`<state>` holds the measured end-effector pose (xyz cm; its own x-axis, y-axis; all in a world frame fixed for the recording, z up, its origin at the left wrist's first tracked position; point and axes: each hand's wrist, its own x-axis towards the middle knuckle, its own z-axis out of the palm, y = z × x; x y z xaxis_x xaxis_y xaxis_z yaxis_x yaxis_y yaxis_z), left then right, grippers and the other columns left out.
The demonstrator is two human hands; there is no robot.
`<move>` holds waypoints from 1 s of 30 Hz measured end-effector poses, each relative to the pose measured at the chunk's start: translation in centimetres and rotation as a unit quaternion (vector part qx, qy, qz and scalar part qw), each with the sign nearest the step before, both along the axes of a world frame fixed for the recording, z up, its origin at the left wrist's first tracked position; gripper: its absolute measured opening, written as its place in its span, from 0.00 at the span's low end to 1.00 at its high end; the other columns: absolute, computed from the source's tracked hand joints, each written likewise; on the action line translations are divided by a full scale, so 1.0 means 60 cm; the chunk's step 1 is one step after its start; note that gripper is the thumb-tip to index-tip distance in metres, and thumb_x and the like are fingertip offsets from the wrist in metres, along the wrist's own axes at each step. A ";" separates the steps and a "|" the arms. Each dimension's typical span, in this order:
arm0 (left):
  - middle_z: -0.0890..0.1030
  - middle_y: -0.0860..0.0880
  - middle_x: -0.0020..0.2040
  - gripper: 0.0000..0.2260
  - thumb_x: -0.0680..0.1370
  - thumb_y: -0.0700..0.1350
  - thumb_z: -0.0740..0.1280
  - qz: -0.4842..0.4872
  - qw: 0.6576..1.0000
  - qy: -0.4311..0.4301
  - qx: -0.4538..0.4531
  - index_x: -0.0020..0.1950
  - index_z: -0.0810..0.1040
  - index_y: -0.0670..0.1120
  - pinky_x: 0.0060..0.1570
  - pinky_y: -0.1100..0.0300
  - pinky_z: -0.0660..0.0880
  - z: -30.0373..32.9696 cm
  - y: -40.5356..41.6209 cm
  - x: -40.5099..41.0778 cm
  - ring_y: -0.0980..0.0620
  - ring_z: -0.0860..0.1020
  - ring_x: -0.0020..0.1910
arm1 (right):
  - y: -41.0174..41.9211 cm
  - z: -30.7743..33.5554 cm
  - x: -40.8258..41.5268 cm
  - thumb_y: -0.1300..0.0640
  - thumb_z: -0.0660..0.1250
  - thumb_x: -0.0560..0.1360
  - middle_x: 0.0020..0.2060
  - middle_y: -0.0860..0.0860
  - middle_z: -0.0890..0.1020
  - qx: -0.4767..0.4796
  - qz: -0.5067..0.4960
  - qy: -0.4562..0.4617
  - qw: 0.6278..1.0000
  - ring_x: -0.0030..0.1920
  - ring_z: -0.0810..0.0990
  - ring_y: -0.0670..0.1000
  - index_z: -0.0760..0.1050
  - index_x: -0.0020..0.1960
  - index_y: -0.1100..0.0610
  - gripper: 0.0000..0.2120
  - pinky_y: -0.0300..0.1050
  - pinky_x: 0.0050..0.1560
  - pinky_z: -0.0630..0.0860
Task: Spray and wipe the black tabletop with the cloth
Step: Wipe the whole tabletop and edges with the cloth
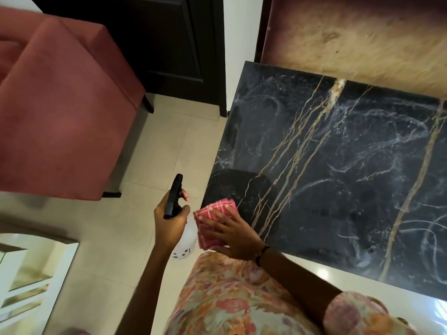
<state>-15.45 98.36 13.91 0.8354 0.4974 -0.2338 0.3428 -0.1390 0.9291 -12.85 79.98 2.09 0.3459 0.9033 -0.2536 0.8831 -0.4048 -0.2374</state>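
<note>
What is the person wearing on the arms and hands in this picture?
Both forearms are bare. The right wrist carries a thin dark band, like a bracelet or a watch strap. Higher on the right arm a short floral sleeve in pink, orange and cream is visible, matching the floral garment. The left hand and right hand are bare, without gloves or visible rings.

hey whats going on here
A person is cleaning a black marble tabletop. The right hand presses a folded pink cloth flat on the near left corner of the top, fingers spread. The left hand grips a spray bottle by its black trigger head, held off the table's edge over the tiled floor. A red upholstered chair stands to the left.
</note>
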 end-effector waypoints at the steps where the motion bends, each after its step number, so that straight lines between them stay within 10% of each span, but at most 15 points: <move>1: 0.78 0.58 0.41 0.21 0.71 0.25 0.62 0.001 1.000 0.002 0.006 0.50 0.76 0.51 0.31 0.65 0.71 0.001 0.001 0.001 0.55 0.70 0.26 | -0.027 0.000 0.013 0.35 0.48 0.79 0.76 0.48 0.59 0.003 0.009 0.000 1.000 0.75 0.58 0.59 0.57 0.75 0.44 0.28 0.67 0.72 0.53; 9: 0.78 0.59 0.41 0.33 0.71 0.25 0.62 0.015 0.999 0.015 0.041 0.47 0.74 0.68 0.28 0.67 0.71 0.012 0.006 0.015 0.52 0.70 0.26 | -0.139 0.020 0.177 0.34 0.47 0.79 0.76 0.50 0.57 -0.043 -0.109 -0.039 0.992 0.77 0.51 0.59 0.56 0.75 0.44 0.28 0.66 0.73 0.47; 15: 0.78 0.55 0.41 0.22 0.71 0.26 0.63 0.003 0.999 0.023 0.045 0.46 0.75 0.56 0.28 0.65 0.70 0.008 -0.008 0.043 0.52 0.70 0.26 | 0.003 0.028 0.215 0.34 0.48 0.77 0.75 0.52 0.63 -0.024 -0.204 -0.018 0.978 0.75 0.56 0.60 0.63 0.74 0.46 0.29 0.68 0.73 0.46; 23: 0.78 0.49 0.41 0.11 0.68 0.33 0.64 -0.040 0.999 0.031 0.018 0.44 0.76 0.48 0.36 0.53 0.69 0.003 -0.051 0.116 0.44 0.70 0.30 | -0.149 0.007 0.159 0.35 0.49 0.79 0.76 0.48 0.58 0.049 0.013 -0.041 0.998 0.76 0.54 0.59 0.57 0.75 0.44 0.27 0.66 0.72 0.51; 30: 0.78 0.49 0.41 0.14 0.71 0.28 0.64 -0.047 0.999 0.022 0.010 0.46 0.76 0.46 0.35 0.57 0.69 0.001 -0.067 0.155 0.46 0.70 0.29 | -0.118 0.011 0.309 0.34 0.47 0.78 0.76 0.49 0.58 -0.002 -0.143 -0.059 0.988 0.76 0.53 0.60 0.61 0.74 0.43 0.27 0.74 0.70 0.47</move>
<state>-6.17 94.35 13.98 0.8678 0.4219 -0.2626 0.3682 -0.1909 0.9099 5.70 72.89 2.74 0.6135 0.7639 -0.2001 0.7543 -0.6419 -0.1377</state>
